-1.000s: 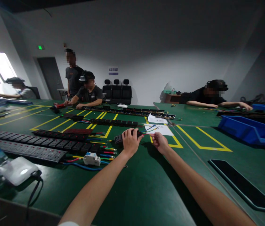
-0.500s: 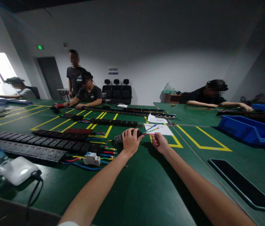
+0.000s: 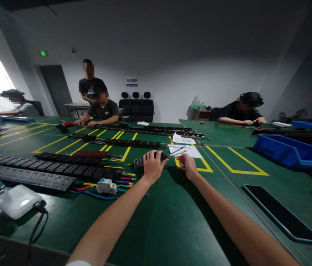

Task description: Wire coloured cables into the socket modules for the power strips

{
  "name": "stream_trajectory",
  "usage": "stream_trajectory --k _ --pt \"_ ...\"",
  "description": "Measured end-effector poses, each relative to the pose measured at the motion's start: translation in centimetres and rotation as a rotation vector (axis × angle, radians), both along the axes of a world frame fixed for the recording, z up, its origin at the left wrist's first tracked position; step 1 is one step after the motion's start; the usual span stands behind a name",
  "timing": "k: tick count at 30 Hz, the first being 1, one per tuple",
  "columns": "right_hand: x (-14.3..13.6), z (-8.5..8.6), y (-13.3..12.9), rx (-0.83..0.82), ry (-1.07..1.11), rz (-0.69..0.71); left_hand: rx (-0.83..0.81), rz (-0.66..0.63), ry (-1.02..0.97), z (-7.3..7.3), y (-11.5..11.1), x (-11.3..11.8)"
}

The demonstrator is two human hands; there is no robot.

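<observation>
My left hand (image 3: 153, 165) is wrapped over a dark socket module (image 3: 138, 162), whose pale outlet face shows left of the fingers. Red, green and blue wires leave its right end. Between the fingertips of my right hand (image 3: 187, 165) is the end of the red wire (image 3: 172, 158); its tip is hidden. The blue wire (image 3: 176, 151) and a green one run free above it and end in ring terminals. Behind the wires lie white paper sheets (image 3: 193, 152). Both hands are just over the green table (image 3: 156, 225).
Power strips (image 3: 31, 176) with wire ends lie at left, beside a white breaker (image 3: 106, 186). A white device (image 3: 19, 201) with a cord sits near the left edge. At right are a phone (image 3: 280, 212) and a blue bin (image 3: 291, 153). Several people are around the table.
The view has shifted slightly. My hands keep nearly the same hold on the module and wire. At right, the co-worker's outstretched arm has drawn in toward the body.
</observation>
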State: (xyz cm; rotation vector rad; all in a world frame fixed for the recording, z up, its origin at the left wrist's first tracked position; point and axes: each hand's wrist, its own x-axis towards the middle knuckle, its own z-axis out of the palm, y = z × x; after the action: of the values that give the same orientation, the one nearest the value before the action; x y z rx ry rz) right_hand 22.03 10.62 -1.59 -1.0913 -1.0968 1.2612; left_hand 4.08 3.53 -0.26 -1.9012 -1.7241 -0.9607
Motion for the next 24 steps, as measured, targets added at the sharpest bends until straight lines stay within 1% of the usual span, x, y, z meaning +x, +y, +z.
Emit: stream_trajectory --k 5,7,11,12,14,16,18,22,24 --pt "0.16 -0.27 -0.03 0.11 -0.154 -0.055 -0.025 -0.012 0.005 -0.02 0.11 -0.04" --pt "0.31 -0.36 0.05 0.183 -0.303 -0.107 -0.031 -0.011 0.013 -0.11 0.18 -0.06" --pt "0.74 -0.54 0.3 0.378 -0.721 -0.237 -0.039 -0.014 0.031 -0.25 0.27 -0.04" --pt "0.82 -0.6 0.34 0.415 -0.785 -0.257 -0.041 -0.013 0.036 -0.27 0.28 -0.03" --pt "0.88 -0.7 0.36 0.462 -0.826 -0.272 -0.042 -0.005 0.043 -0.28 0.28 -0.02" --pt "0.86 -0.76 0.33 0.471 -0.772 -0.249 -0.039 0.003 0.045 -0.27 0.27 -0.05" --pt "0.81 -0.71 0.28 0.426 -0.634 -0.204 -0.033 0.006 0.043 -0.22 0.25 -0.08" --pt "0.84 -0.26 0.32 0.195 -0.228 -0.181 -0.016 0.008 0.036 -0.12 0.2 -0.1" --pt "0.94 0.04 0.38 0.091 -0.086 -0.173 -0.01 0.004 0.031 -0.11 0.21 -0.07"
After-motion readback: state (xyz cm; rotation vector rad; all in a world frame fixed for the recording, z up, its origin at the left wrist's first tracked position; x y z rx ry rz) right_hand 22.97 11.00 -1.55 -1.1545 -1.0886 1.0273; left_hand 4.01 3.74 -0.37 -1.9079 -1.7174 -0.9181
